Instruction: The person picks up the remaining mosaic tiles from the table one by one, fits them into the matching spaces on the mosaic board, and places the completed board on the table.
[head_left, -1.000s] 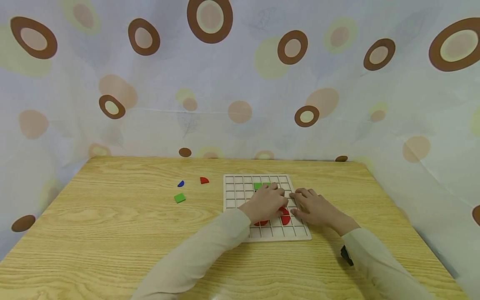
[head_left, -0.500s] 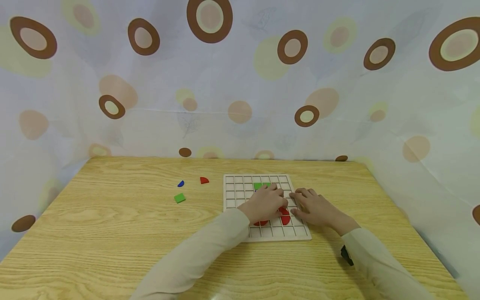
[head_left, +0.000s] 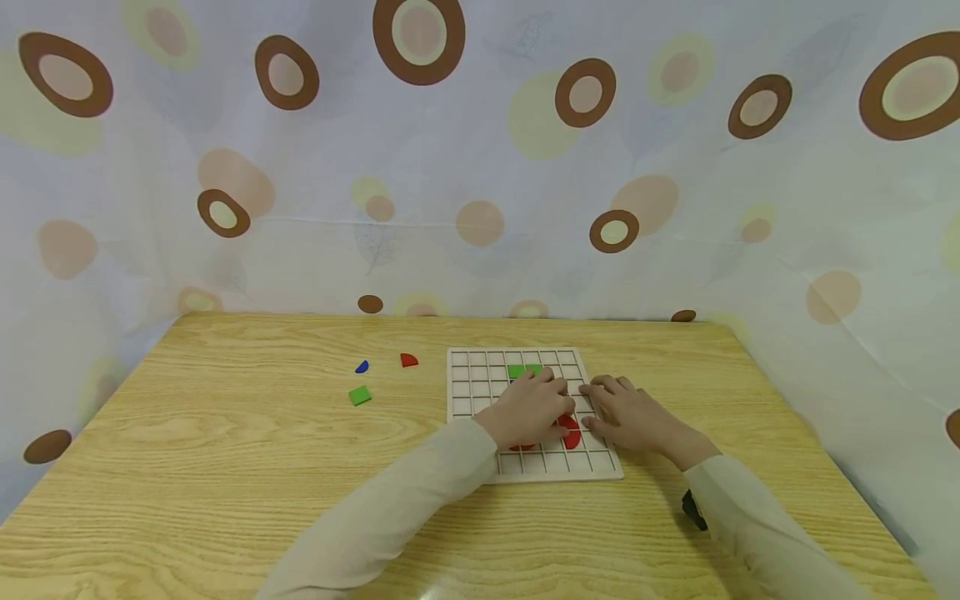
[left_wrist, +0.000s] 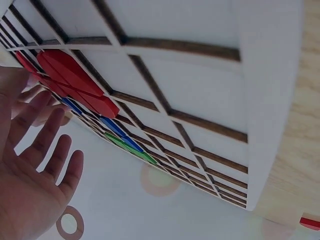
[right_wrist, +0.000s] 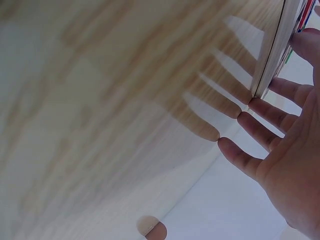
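A white gridded board (head_left: 465, 392) lies on the wooden table. My left hand (head_left: 528, 408) reaches across it, hiding much of its middle, with thumb and fingertips close by the red pieces (head_left: 572, 433). The left wrist view shows that palm with loosely straight fingers, beside red tiles (left_wrist: 75, 75), blue tiles (left_wrist: 115, 126) and green tiles (left_wrist: 127, 147) set in the cells. At the board's right side rests my right hand (head_left: 633, 417), fingers spread, thumb at the edge. Its fingertips meet the tabletop in the right wrist view, and nothing is in its grasp.
Left of the board lie a blue piece (head_left: 362, 367), a red quarter-round piece (head_left: 408, 360) and a green square (head_left: 360, 396). A small black object (head_left: 693, 510) sits beside the right forearm. A patterned sheet (head_left: 480, 275) hangs behind the table.
My left thumb has shifted slightly over the red pieces at the board's right. The right hand and the loose pieces have stayed in place.
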